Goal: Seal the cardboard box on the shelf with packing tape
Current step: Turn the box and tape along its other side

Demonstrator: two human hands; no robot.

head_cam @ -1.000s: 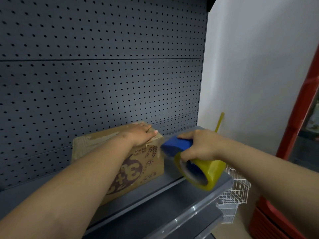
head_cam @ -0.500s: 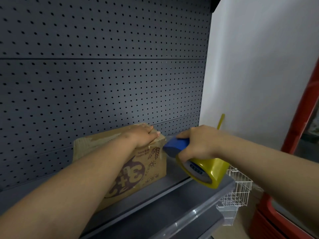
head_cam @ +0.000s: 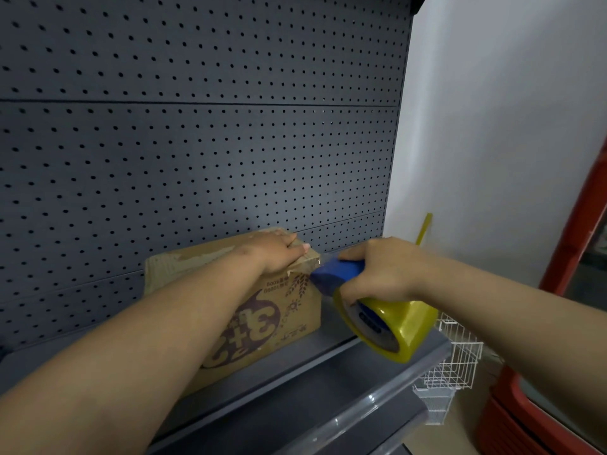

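A brown cardboard box (head_cam: 282,316) with purple print stands on the grey shelf (head_cam: 328,372) against the pegboard. My left hand (head_cam: 276,251) lies flat on the box's top right corner, pressing it down. My right hand (head_cam: 381,270) grips a blue tape dispenser (head_cam: 335,274) carrying a yellow roll of packing tape (head_cam: 391,326). The dispenser's blue nose touches the box's upper right edge, just below my left fingertips. A short strip of tape seems to lie under my left fingers; I cannot make it out clearly.
A dark grey pegboard (head_cam: 197,142) backs the shelf. A white wall (head_cam: 492,142) stands to the right, with a white wire basket (head_cam: 450,366) below the shelf end and a red frame (head_cam: 578,257) at the far right. A yellow stick (head_cam: 423,228) leans by the wall.
My right hand has brought the dispenser up and left until its nose meets the box's upper right edge. My left hand has stayed on the box top.
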